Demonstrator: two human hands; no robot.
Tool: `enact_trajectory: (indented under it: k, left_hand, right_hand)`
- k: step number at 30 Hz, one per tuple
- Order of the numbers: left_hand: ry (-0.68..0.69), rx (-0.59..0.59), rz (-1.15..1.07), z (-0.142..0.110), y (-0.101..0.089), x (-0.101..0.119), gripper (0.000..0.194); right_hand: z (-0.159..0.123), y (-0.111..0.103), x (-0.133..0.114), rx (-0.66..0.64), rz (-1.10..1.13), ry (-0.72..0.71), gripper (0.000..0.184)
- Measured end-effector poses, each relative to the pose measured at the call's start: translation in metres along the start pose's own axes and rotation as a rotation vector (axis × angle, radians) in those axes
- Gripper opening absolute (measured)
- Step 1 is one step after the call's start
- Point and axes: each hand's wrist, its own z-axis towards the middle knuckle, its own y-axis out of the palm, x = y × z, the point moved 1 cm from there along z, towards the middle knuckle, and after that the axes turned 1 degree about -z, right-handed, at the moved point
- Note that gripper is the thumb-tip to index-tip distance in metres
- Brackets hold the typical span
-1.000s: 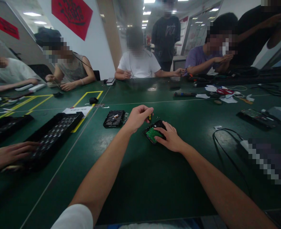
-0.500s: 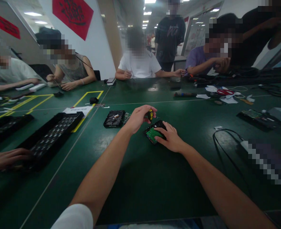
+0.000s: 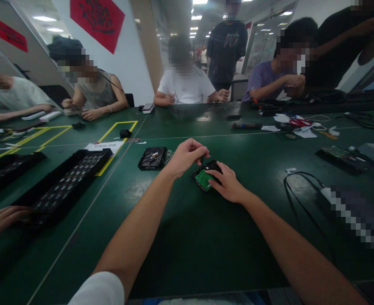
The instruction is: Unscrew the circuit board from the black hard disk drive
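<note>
My left hand point(image 3: 188, 156) is closed, fingertips pinched together just above the far left side of a black casing with a green circuit board point(image 3: 201, 179). The short yellow-and-black screwdriver it holds is almost wholly hidden behind the fingers now. My right hand point(image 3: 227, 181) grips the casing from the right, thumb at the near edge of the board and fingers over the far edge. Tiny bits lie on the table past the casing. Left of my left hand sits another black casing point(image 3: 152, 158) with small parts on top, and a circuit board point(image 3: 168, 157) beside it.
A co-worker's hand point(image 3: 2, 220) touches a long black tray point(image 3: 69, 186) at left. To the right lie a black cable point(image 3: 285, 186), a device with an exposed board point(image 3: 342, 157) and papers point(image 3: 304, 132). Several people sit or stand around the green table point(image 3: 206, 245).
My left fingers have shifted around the screwdriver, whose yellow handle showed half a second ago and is now covered. My right hand and the casing stay put. The co-worker's hand at left moved leftward.
</note>
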Motion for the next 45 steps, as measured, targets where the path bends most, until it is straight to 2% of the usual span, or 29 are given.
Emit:
enact_trajectory:
  k: [4,10,20,29,39,45]
  left_hand:
    - [0.026,-0.096,-0.011,-0.0013,0.0023,0.0024,0.027]
    - [-0.064,-0.105,-0.111,-0.0007,-0.0011,0.0021,0.034]
    - [-0.022,0.048,0.002,0.0004,0.0006,-0.0011,0.035]
    - [-0.008,-0.027,-0.015,0.0001,0.0025,-0.0016,0.036]
    - [-0.040,-0.019,-0.053,0.0008,-0.0005,-0.0041,0.034]
    - [-0.011,0.026,0.033,0.0001,-0.0034,-0.0009,0.035]
  right_hand:
    - [0.0010,0.0013,0.0003,0.017,-0.013,-0.010,0.051]
    - [0.0007,0.0016,0.0005,0.043,-0.018,-0.017,0.051]
    - [0.0005,0.0009,0.0005,0.024,-0.006,-0.013,0.051]
    - [-0.0001,-0.0011,-0.0018,0.022,-0.002,-0.007,0.050]
    - [-0.0002,-0.0014,-0.0033,0.031,-0.005,-0.019,0.050]
    - [-0.0004,-0.0014,-0.0019,0.019,0.002,-0.009,0.050]
